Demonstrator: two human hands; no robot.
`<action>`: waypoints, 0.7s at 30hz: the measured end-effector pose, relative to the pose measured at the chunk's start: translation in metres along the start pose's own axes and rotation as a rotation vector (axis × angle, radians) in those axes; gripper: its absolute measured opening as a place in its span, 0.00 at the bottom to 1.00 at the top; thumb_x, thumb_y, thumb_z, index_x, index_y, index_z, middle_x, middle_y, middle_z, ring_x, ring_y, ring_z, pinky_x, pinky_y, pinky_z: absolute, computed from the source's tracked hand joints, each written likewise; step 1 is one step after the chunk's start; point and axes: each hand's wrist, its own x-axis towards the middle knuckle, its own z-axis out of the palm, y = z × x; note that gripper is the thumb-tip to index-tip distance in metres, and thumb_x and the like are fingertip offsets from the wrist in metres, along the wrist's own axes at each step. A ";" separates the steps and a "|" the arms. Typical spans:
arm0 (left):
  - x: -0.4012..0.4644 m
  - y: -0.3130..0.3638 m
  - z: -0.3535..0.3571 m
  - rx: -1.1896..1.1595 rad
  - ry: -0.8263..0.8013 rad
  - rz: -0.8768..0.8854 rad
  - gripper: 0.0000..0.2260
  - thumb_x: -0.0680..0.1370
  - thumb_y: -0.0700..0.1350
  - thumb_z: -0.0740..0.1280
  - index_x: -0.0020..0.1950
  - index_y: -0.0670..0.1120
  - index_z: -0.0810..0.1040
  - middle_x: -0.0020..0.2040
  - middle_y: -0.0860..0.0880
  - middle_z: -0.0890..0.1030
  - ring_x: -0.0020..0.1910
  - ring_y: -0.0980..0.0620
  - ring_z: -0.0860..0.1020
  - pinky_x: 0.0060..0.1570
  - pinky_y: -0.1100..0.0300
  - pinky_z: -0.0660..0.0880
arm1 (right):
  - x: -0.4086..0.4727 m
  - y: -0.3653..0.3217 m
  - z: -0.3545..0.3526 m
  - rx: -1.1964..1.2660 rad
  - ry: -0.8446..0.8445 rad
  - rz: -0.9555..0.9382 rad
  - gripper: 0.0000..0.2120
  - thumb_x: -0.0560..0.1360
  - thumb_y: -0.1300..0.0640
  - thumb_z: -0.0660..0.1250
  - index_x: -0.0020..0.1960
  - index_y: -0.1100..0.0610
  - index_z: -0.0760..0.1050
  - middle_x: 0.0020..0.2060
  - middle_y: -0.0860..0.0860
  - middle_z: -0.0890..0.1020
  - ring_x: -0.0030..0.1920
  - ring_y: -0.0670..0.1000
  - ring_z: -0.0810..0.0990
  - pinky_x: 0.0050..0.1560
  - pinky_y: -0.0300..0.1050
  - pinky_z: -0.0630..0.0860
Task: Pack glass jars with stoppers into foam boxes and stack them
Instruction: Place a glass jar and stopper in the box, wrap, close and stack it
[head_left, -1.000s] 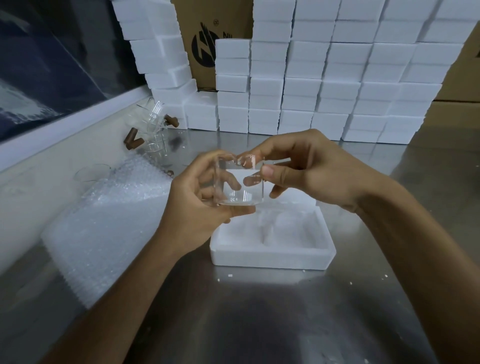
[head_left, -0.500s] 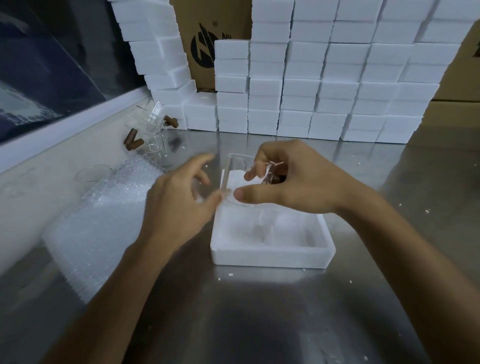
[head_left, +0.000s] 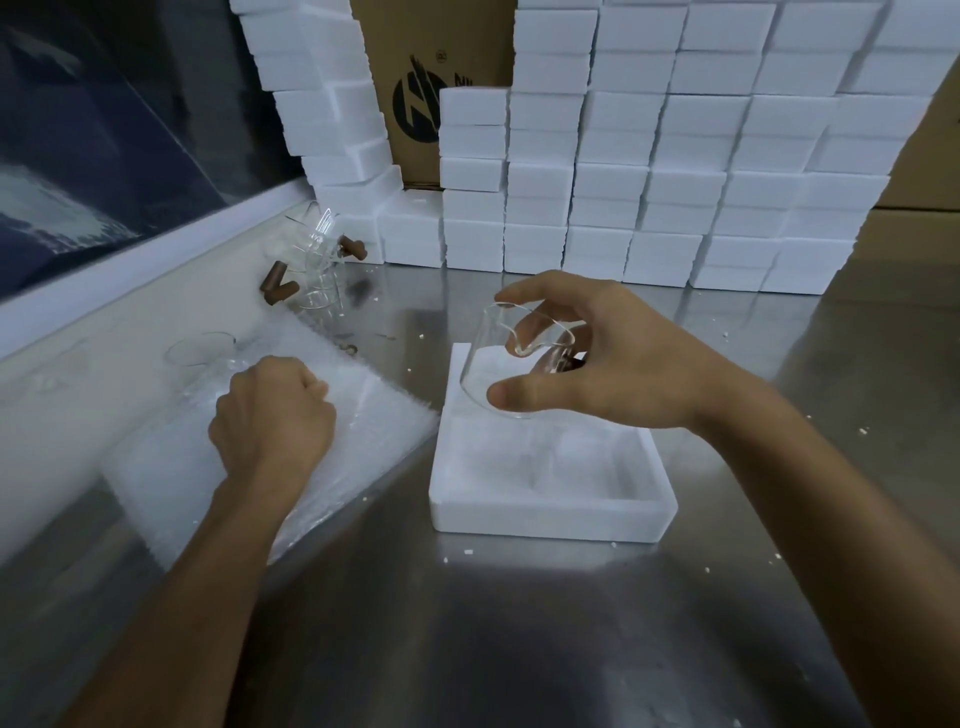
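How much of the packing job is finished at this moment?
Done: many white foam boxes stand stacked at the back. In hand: the right hand holds a clear glass jar over the open white foam tray. Left: seating it, then the loose jars.

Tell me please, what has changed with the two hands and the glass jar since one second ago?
The left hand let go of the glass jar and moved left onto the bubble wrap. The right hand alone holds the jar, tilted. The open foam box stayed.
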 end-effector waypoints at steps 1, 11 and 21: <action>-0.001 0.002 -0.003 -0.053 0.057 0.060 0.04 0.79 0.39 0.68 0.46 0.40 0.80 0.45 0.41 0.82 0.40 0.44 0.75 0.41 0.53 0.68 | 0.000 0.000 -0.001 0.000 0.002 -0.001 0.35 0.58 0.31 0.74 0.63 0.35 0.70 0.49 0.38 0.80 0.47 0.38 0.81 0.46 0.36 0.79; -0.016 0.027 -0.018 -0.458 0.468 0.712 0.14 0.73 0.23 0.60 0.46 0.35 0.82 0.43 0.37 0.77 0.41 0.48 0.75 0.37 0.62 0.72 | -0.004 -0.009 -0.006 0.199 0.184 -0.001 0.32 0.62 0.41 0.79 0.62 0.43 0.73 0.48 0.44 0.82 0.40 0.40 0.82 0.36 0.32 0.76; -0.029 0.035 -0.015 -0.528 0.244 0.212 0.16 0.73 0.50 0.76 0.30 0.46 0.76 0.26 0.56 0.76 0.25 0.54 0.75 0.39 0.66 0.70 | -0.006 -0.019 -0.006 0.511 0.153 0.073 0.27 0.66 0.43 0.77 0.60 0.50 0.74 0.40 0.45 0.85 0.37 0.44 0.83 0.38 0.37 0.77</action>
